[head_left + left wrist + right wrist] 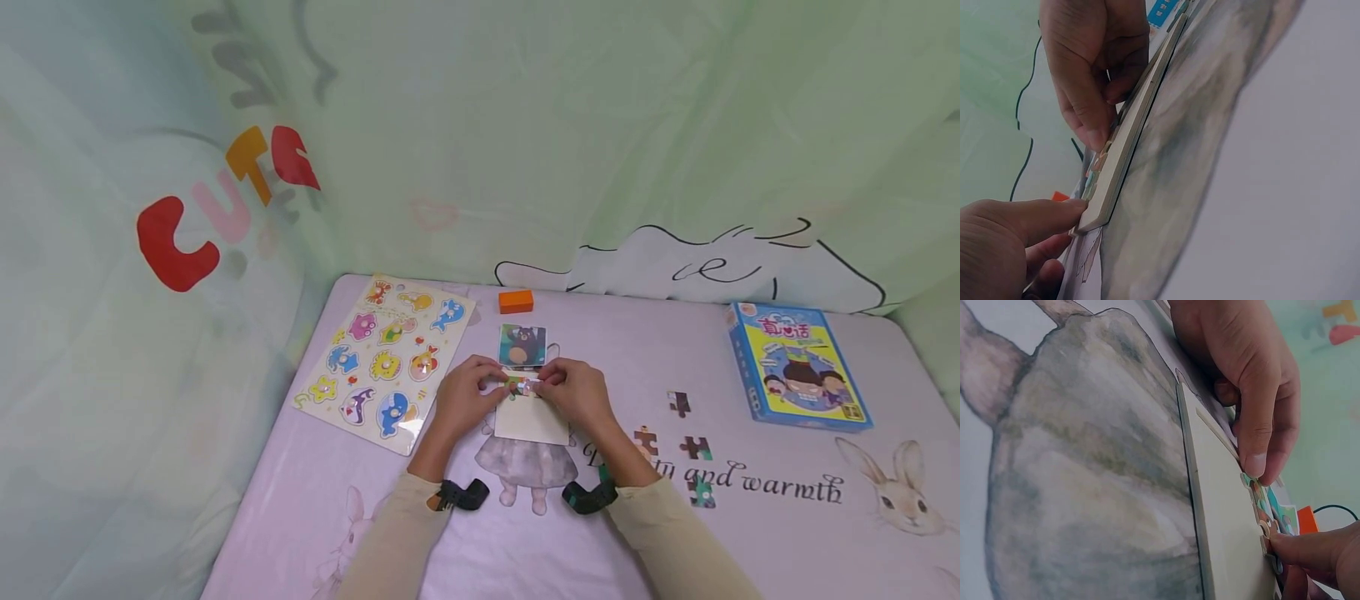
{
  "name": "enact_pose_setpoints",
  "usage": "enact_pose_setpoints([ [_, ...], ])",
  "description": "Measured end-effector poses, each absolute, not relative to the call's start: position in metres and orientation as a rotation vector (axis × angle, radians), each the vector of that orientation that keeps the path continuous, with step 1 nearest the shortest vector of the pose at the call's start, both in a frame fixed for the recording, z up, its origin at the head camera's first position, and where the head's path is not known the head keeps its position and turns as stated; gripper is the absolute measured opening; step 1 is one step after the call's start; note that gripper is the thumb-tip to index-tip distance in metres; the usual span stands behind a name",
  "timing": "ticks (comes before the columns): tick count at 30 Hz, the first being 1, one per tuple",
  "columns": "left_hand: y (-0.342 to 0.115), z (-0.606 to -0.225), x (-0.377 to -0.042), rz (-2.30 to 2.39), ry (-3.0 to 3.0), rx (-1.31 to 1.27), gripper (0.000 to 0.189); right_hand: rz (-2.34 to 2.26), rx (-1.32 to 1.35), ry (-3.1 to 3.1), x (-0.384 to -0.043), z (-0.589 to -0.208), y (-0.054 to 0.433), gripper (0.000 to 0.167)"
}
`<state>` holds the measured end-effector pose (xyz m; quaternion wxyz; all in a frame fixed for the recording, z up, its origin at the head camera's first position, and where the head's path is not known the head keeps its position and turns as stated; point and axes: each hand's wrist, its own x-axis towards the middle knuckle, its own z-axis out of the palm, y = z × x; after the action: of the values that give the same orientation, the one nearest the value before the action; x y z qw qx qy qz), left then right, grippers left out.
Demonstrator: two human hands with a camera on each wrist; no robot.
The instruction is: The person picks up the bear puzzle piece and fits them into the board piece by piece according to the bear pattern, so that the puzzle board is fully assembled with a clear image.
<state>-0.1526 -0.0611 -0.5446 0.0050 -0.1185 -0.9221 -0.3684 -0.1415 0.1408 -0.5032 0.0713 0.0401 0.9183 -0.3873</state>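
Observation:
A cream puzzle tray [532, 421] lies in front of the person, with a few joined jigsaw pieces [519, 386] along its far edge. My left hand [467, 396] pinches the green piece at the left end, thumb and forefinger meeting on it in the right wrist view. From the other side, my right hand [579, 392] holds a brown jigsaw piece [1264, 528] at the right end of the row between thumb and fingers. Both hands' fingertips partly cover the pieces. Just beyond the tray is a square bear picture [523, 346].
Several loose jigsaw pieces [697, 448] lie right of the right forearm. An animal peg board [386, 367] is on the left, an orange block [516, 301] at the back, and a blue and yellow game box [802, 367] on the right. Curtain walls [480, 167] border the table.

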Motion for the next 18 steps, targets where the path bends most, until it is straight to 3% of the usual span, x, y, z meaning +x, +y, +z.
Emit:
enact_pose_setpoints([
  [18, -0.0597, -0.5442, -0.1522, -1.15, -2.909, -0.339, 0.02, -1.201, 0.182, 2.777, -0.1433, -0.5058, 0.1422, 0.024],
])
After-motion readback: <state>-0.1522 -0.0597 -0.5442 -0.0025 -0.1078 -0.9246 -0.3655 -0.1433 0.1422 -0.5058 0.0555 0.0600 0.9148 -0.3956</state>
